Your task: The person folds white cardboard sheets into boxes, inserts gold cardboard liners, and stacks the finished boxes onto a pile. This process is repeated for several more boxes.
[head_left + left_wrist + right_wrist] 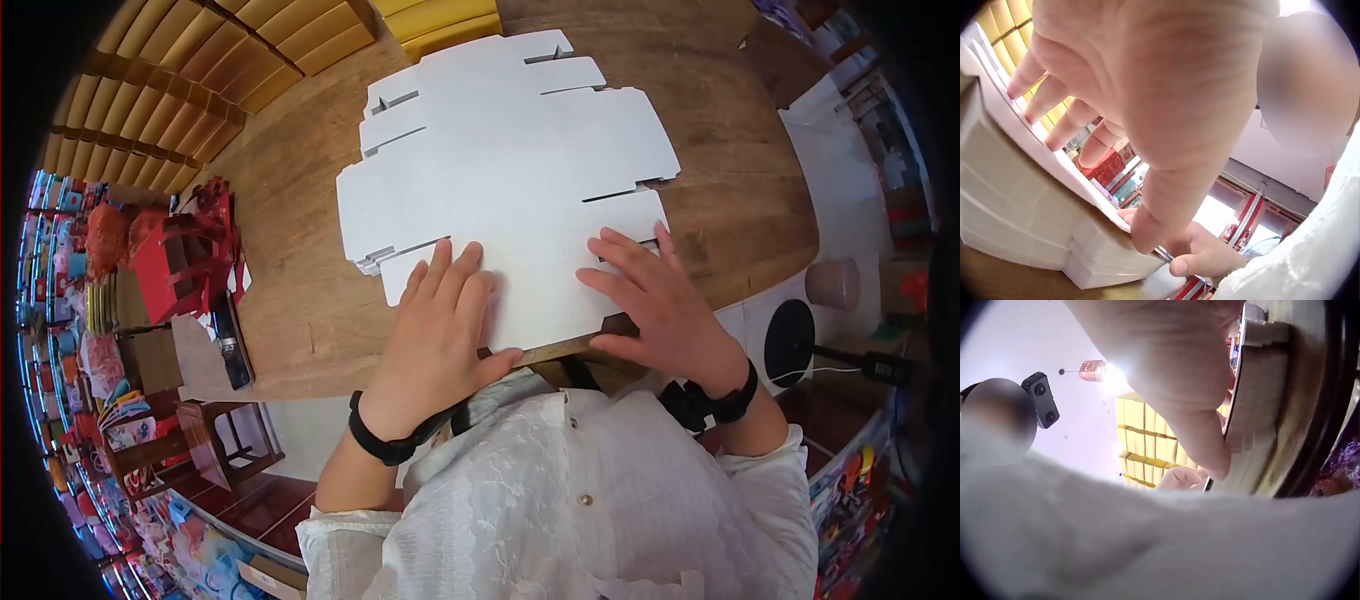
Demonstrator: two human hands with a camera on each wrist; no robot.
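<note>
Head view: the person's left hand (437,330) rests open on the near part of the white card stack (515,170), fingers spread and gripping nothing. The right hand (662,312), also open with fingers apart, lies on the stack's near right side. The stack sits flat on the wooden table (290,230), near yellow boxes (440,22).

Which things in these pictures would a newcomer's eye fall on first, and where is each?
First, the stack of white cut-outs in the middle of the wooden table, with the left hand and right hand on its near end. Then the rows of golden boxes at the table's far left, and the bright red object nearer the person, by the left edge.
</note>
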